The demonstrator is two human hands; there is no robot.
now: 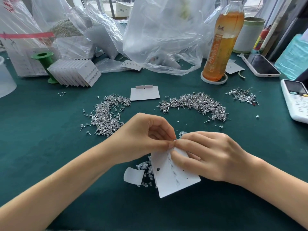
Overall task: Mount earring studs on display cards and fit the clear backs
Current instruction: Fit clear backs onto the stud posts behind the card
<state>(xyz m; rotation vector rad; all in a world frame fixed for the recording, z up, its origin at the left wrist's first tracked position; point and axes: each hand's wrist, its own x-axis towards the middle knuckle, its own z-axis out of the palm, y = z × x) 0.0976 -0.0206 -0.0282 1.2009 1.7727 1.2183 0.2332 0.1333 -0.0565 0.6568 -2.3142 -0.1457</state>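
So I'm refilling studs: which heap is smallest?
The far-right heap of studs, beside the remote; the other two heaps are much bigger.

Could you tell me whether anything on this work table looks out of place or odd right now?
Nothing looks damaged. The stud piles and the clear backs lie loose on the green cloth, with a few strays around them. The tea bottle stands upright close to the work, which is a mild spill risk.

A small piecework bench, home or back room by the look: a green-covered table (pixel 41 130) heaped with studs (pixel 195 102), stacked cards (pixel 75 72), plastic bags (pixel 163 34), beside a tea bottle (pixel 223 40), phone (pixel 261 65) and remote (pixel 295 99).
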